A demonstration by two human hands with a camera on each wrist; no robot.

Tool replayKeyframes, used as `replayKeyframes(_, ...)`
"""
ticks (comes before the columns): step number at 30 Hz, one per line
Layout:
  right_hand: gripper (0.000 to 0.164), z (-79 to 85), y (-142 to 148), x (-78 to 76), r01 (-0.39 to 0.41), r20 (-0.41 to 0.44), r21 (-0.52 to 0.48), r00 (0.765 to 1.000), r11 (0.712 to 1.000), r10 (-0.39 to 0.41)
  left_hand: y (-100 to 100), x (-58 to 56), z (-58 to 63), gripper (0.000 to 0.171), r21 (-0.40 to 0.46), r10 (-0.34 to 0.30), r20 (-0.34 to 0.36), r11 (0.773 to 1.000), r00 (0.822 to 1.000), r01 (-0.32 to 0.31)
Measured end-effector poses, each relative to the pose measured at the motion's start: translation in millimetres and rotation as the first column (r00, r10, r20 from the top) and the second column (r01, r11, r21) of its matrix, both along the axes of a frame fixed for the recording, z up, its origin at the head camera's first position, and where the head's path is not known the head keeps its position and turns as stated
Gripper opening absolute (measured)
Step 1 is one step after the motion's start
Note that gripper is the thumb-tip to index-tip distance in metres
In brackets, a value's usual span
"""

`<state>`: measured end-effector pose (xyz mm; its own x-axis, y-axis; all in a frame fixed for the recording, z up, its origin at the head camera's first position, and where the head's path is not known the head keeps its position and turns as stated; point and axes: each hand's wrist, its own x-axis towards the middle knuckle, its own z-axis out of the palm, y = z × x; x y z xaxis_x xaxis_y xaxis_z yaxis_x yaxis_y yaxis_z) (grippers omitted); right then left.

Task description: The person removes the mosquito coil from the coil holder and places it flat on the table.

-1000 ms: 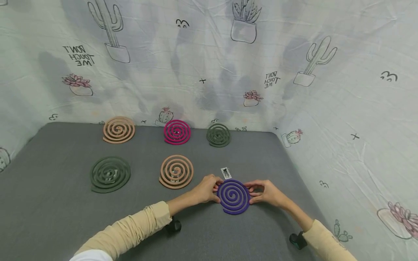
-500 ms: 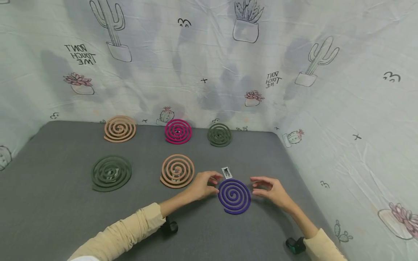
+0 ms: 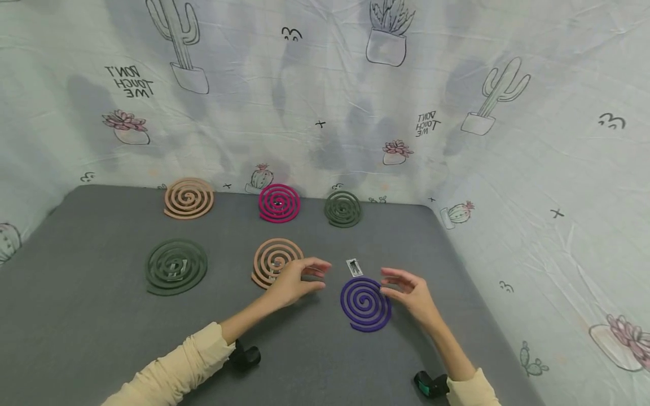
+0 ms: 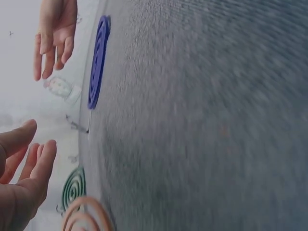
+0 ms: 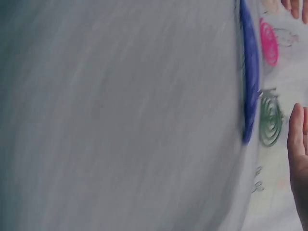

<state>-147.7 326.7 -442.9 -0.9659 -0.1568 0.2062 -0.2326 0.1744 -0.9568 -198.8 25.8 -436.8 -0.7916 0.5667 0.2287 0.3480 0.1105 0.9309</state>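
Observation:
A purple mosquito coil lies flat on the grey table, seen edge-on in the left wrist view. My left hand, fingers apart and holding nothing, hovers left of it and overlaps the orange mosquito coil in the head view. At the purple coil's upper right edge is my right hand, its fingers loosely bent with nothing between them. Just behind the purple coil sits a small metal stand. In the right wrist view only part of the right hand shows.
Behind stand another orange coil, a pink coil and a green coil in a row. A larger green coil lies at the left, over a metal stand. A printed cloth hangs behind and beside the grey table.
Both hands have let go of the purple coil. The left hand has drawn away leftward; the right hand first moved off to the right, then back over the coil's edge. The coil stays put.

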Motion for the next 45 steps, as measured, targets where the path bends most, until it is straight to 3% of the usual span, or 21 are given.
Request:
replayKeyframes(5, 0.045, 7.0, -24.4, -6.2, 0.037, 0.03, -0.012, 0.999, 0.999, -0.037, -19.8, -5.6, 3.2, 0.041, -0.005, 0.015, -0.012, 1.0, 1.0, -0.016)
replayKeyframes(11, 0.045, 15.3, -53.5, -19.6, 0.012, 0.027, -0.036, 1.0, 0.999, -0.011, -52.1, -12.4, 8.5, 0.041, -0.013, 0.129, -0.01, 0.992, 0.992, -0.129)
replayKeyframes(16, 0.046, 17.0, -74.3, -28.0, -0.026, 0.034, -0.065, 0.999, 0.998, 0.028, -75.4, -18.2, 7.8, 0.043, -0.04, 0.19, -0.053, 0.98, 0.98, -0.193)
replayKeyframes(21, 0.047, 13.6, -89.7, -34.9, -0.064, 0.039, -0.068, 0.997, 0.996, 0.067, -91.7, -23.6, 3.8, 0.043, -0.031, 0.197, -0.055, 0.98, 0.979, -0.199)
replayKeyframes(31, 0.05, 8.9, -115.4, -47.4, -0.057, 0.11, -0.104, 0.992, 0.993, 0.068, -117.3, -30.8, -2.9, 0.042, -0.041, 0.216, -0.058, 0.975, 0.975, -0.219)
replayKeyframes(38, 0.051, 3.8, -133.9, -51.1, -0.032, 0.215, -0.168, 0.974, 0.985, 0.068, -129.7, -36.3, -6.0, 0.042, -0.094, 0.236, -0.085, 0.965, 0.968, -0.243)
replayKeyframes(45, 0.049, -2.3, -145.5, -50.2, -0.006, 0.257, -0.141, 0.966, 0.99, 0.043, -136.1, -37.1, -7.3, 0.044, -0.151, 0.219, -0.109, 0.96, 0.969, -0.234)
